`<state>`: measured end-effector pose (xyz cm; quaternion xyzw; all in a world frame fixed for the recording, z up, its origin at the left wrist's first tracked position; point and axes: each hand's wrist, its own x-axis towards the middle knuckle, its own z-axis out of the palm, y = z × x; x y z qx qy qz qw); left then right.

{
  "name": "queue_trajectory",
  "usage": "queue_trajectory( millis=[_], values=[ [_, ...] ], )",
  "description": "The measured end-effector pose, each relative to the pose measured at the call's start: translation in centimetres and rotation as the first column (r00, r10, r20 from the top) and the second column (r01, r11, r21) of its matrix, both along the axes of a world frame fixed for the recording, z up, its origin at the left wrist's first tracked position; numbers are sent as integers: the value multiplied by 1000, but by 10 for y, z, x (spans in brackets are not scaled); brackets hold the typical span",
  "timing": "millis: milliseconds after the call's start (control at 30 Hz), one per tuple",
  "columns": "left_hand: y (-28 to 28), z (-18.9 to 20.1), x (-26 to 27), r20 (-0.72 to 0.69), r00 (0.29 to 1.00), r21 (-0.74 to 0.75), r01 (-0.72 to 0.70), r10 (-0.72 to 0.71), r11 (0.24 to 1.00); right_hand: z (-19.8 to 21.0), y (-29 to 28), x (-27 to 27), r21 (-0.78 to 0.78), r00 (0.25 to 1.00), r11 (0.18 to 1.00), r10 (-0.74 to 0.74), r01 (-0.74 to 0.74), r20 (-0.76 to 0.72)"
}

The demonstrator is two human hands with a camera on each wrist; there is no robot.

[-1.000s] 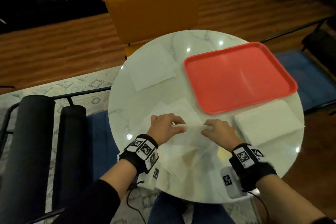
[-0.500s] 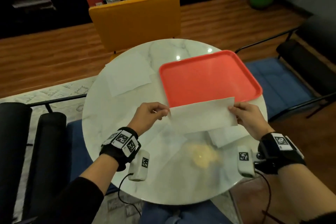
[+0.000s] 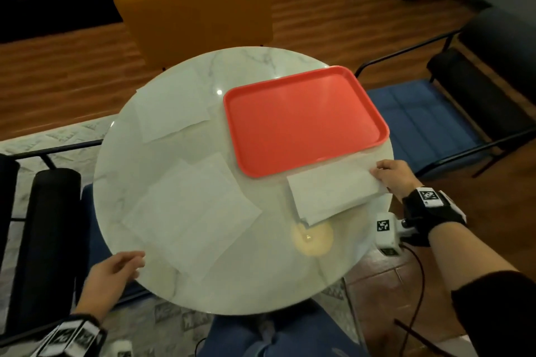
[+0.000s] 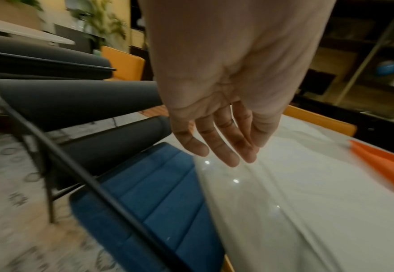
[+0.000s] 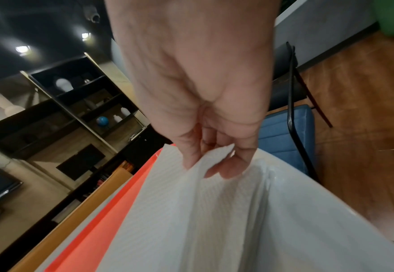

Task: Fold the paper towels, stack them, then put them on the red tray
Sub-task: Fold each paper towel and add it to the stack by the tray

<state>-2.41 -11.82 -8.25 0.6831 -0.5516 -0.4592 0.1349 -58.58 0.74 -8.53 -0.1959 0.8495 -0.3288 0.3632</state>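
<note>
Paper towels lie in several places on a round white marble desk (image 3: 162, 278). A folded towel (image 3: 333, 194) sits at the near right of the desk, just in front of the red tray (image 3: 304, 122), and appears to rest on another folded towel underneath, so a small stack is forming there. The red tray holds nothing yet. Unfolded towels (image 3: 191, 209) lie overlapping in the middle left of the desk, and one more flat sheet (image 3: 171, 113) lies at the far left, beside the tray.

The right hand (image 3: 394, 180) pinches the far right corner of the folded towel between thumb and fingertips (image 5: 228, 171); the right wrist view shows the paper lifted slightly at that corner, with the tray edge just beyond it. The left hand (image 3: 116, 272) hovers at the near left edge of the desk, fingers loose and nearly straight, holding nothing, close to the corner of the unfolded sheets.

The step in hand looks like setting a folded towel onto the stack. Next, the right grip would need to let go once the edges line up, and the left hand would take the nearest flat sheet for folding.

An orange chair (image 3: 194, 14) stands beyond the desk.
</note>
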Motion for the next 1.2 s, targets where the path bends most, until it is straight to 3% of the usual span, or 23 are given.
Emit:
queue_trajectory(
  millis=[133,333,433,500,600,700,767,933,1200],
  values=[
    [24,-11,30,43,989,54,-145,143,988,-3,-9,2,154,984,985,96,-72,-153],
    [51,-18,42,123,966,134,-242,227,961,1,-15,18,241,960,970,84,-17,-268],
    [60,-22,50,153,968,168,-222,197,960,22,-26,37,312,870,950,147,9,-471],
    [64,-28,58,176,972,216,-190,153,958,37,-39,59,267,794,963,195,-43,-576],
    [65,-43,72,209,973,316,-163,99,935,46,-66,109,138,776,951,306,-277,-552],
    [67,-48,80,195,979,379,-135,64,916,35,-95,175,38,726,830,509,-557,-462],
    [68,-54,89,177,982,412,-131,61,902,27,-114,219,3,714,771,590,-636,-377],
    [69,-69,127,180,983,452,-109,29,885,-1,-154,284,63,740,771,628,-634,-240],
    [61,-75,172,215,976,544,-137,21,827,-28,-176,312,295,784,844,530,-449,-323]
  ],
)
